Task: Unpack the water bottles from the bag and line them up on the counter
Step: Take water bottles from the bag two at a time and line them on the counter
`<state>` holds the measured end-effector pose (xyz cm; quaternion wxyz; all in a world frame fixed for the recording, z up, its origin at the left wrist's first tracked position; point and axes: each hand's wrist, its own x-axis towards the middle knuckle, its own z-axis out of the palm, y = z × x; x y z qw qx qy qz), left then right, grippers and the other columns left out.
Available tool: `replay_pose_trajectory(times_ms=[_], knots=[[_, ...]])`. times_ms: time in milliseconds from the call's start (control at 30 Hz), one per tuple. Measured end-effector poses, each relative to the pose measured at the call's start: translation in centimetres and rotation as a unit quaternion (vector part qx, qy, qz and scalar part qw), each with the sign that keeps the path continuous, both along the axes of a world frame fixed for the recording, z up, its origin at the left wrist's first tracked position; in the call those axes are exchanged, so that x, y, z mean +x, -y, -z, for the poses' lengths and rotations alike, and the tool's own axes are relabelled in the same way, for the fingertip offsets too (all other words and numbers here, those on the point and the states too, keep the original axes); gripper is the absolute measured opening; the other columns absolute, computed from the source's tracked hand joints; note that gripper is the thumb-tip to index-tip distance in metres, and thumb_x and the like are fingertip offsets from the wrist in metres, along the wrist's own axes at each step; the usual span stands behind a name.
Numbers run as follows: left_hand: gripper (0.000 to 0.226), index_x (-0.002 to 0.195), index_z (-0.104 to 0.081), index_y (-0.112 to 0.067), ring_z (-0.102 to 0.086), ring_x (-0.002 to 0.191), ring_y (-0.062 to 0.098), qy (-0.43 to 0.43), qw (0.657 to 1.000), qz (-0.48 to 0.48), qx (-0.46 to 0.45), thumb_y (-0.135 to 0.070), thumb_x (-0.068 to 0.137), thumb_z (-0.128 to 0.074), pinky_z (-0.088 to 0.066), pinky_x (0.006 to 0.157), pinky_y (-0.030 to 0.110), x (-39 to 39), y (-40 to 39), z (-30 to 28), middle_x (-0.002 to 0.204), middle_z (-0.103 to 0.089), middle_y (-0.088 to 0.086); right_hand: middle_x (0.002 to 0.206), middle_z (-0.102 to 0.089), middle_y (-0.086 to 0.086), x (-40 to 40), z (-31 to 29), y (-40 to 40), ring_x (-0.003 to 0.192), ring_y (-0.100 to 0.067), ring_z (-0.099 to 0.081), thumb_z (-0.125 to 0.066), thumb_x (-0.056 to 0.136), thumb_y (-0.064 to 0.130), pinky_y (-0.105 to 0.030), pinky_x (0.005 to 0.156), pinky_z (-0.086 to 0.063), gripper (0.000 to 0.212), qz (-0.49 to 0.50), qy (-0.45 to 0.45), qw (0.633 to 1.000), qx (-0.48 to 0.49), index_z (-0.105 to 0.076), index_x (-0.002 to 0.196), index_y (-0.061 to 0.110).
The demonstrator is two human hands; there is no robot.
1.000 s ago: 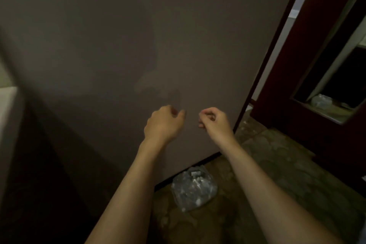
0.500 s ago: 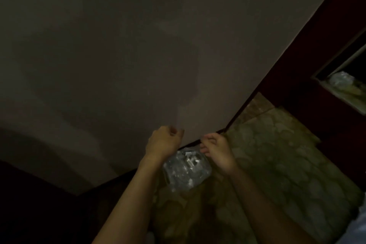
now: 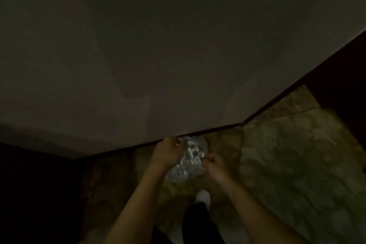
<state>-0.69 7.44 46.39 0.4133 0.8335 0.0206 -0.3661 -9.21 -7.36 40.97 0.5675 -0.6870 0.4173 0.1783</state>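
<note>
Bag: my clear plastic bag (image 3: 188, 162) of water bottles sits on the floor at the foot of the wall, a little below the centre of the view, towards 6 o'clock. Its contents show only as pale glints; I cannot count the bottles.
Left hand: my left hand (image 3: 168, 154) is at the bag's 9 o'clock edge, over its upper left corner, knuckles up and fingers curled. Whether they pinch the plastic I cannot tell; the light is too dim.
Right hand: my right hand (image 3: 213, 166) is at the bag's 3 o'clock edge, fingers curled, the tips at the plastic. Grip not confirmed.
Forearms: both bare, rising from 6 o'clock and converging on the bag.
Wall: a plain grey wall (image 3: 178, 45) fills the upper half, from 9 through 12 to 2 o'clock, with a dark skirting line along its base.
Floor: mottled greenish stone floor (image 3: 297, 164), spreading from the centre to 4 o'clock.
Foot: one white shoe (image 3: 203, 197) below the bag, at 6 o'clock, under a dark trouser leg (image 3: 200, 224).
</note>
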Motion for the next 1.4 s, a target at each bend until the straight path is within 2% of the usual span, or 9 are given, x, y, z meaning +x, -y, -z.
replay_pose_trajectory(times_ms=[133, 233, 433, 600, 767, 833, 900, 1033, 1400], knots=[[0.04, 0.116, -0.066, -0.008, -0.068, 0.101, 0.027, -0.033, 0.999, -0.028, 0.025, -0.041, 0.098, -0.052, -0.054, 0.092, 0.035, -1.3, 4.2, 2.8, 0.108, -0.072, 0.013, 0.097, -0.062, -0.004, 1.0, 3.0, 4.1, 0.095, -0.025, -0.061, -0.057, 0.094, 0.013, -0.04, 0.087, -0.054, 0.021, -0.028, -0.025, 0.999, -0.003, -0.053, 0.082, 0.03], [0.036, 0.109, -0.067, -0.015, -0.069, 0.1, 0.025, -0.069, 0.996, -0.034, 0.046, -0.045, 0.097, -0.052, -0.053, 0.089, 0.033, -1.7, 5.9, 5.8, 0.109, -0.072, 0.01, 0.099, -0.061, -0.006, 1.0, 5.8, 6.0, 0.091, -0.024, -0.061, -0.059, 0.093, 0.019, -0.036, 0.078, -0.05, 0.006, -0.057, -0.05, 0.997, -0.004, -0.054, 0.096, 0.021], [0.033, 0.109, -0.065, -0.015, -0.068, 0.099, 0.027, -0.083, 0.994, -0.038, 0.054, -0.043, 0.096, -0.054, -0.055, 0.093, 0.042, 0.3, 8.6, 16.3, 0.108, -0.072, 0.01, 0.107, -0.063, -0.006, 2.8, 15.5, 8.5, 0.1, -0.027, -0.064, -0.062, 0.091, 0.024, -0.041, 0.088, -0.055, 0.029, -0.09, -0.086, 0.992, -0.006, -0.055, 0.118, 0.018], [0.032, 0.114, -0.064, -0.018, -0.066, 0.089, 0.019, -0.073, 0.995, -0.005, 0.061, -0.042, 0.098, -0.051, -0.051, 0.068, 0.026, 2.3, 9.9, 26.6, 0.105, -0.071, 0.005, 0.109, -0.067, -0.008, 5.0, 26.6, 9.6, 0.1, -0.03, -0.066, -0.063, 0.088, 0.026, -0.05, 0.091, -0.054, 0.019, -0.137, -0.079, 0.987, -0.028, -0.06, 0.106, 0.024], [0.026, 0.115, -0.066, -0.013, -0.067, 0.099, 0.023, -0.051, 0.994, 0.034, 0.09, -0.026, 0.099, -0.05, -0.054, 0.086, 0.034, 4.0, 10.3, 35.6, 0.111, -0.07, 0.009, 0.097, -0.068, -0.006, 7.4, 35.7, 10.0, 0.09, -0.024, -0.067, -0.056, 0.093, 0.018, -0.041, 0.082, -0.058, 0.012, -0.212, -0.08, 0.973, -0.053, -0.064, 0.102, 0.018], [0.024, 0.114, -0.065, -0.014, -0.066, 0.098, 0.023, -0.041, 0.993, 0.043, 0.098, -0.022, 0.099, -0.049, -0.053, 0.08, 0.032, 4.6, 10.1, 39.0, 0.112, -0.069, 0.009, 0.1, -0.069, -0.008, 8.5, 39.3, 10.1, 0.087, -0.02, -0.065, -0.054, 0.094, 0.016, -0.029, 0.069, -0.052, 0.016, -0.267, -0.063, 0.958, -0.088, -0.064, 0.106, 0.015], [0.023, 0.114, -0.064, -0.016, -0.066, 0.095, 0.022, -0.034, 0.993, 0.049, 0.101, -0.024, 0.099, -0.048, -0.051, 0.074, 0.029, 5.4, 10.1, 42.4, 0.112, -0.069, 0.008, 0.101, -0.066, -0.006, 9.8, 42.7, 10.1, 0.09, -0.019, -0.061, -0.055, 0.095, 0.018, -0.025, 0.071, -0.044, 0.019, -0.317, -0.051, 0.937, -0.135, -0.064, 0.11, 0.012], [0.029, 0.119, -0.063, -0.014, -0.066, 0.096, 0.022, -0.044, 0.994, 0.065, 0.082, -0.032, 0.1, -0.051, -0.054, 0.088, 0.038, 6.9, 10.5, 48.1, 0.109, -0.069, 0.008, 0.1, -0.066, -0.006, 12.3, 49.0, 10.6, 0.1, -0.024, -0.064, -0.051, 0.097, 0.013, -0.028, 0.074, -0.046, 0.017, -0.396, -0.052, 0.892, -0.211, -0.066, 0.104, 0.008], [0.027, 0.122, -0.064, -0.017, -0.061, 0.111, 0.026, 0.041, 0.993, 0.079, 0.077, -0.025, 0.099, -0.051, -0.048, 0.089, 0.031, 10.6, 11.9, 51.9, 0.119, -0.065, 0.009, 0.141, -0.052, -0.009, 13.4, 56.1, 10.3, 0.13, -0.027, -0.049, -0.04, 0.102, 0.03, -0.04, 0.104, -0.04, 0.039, -0.643, -0.128, 0.637, -0.405, -0.053, 0.134, 0.012]])
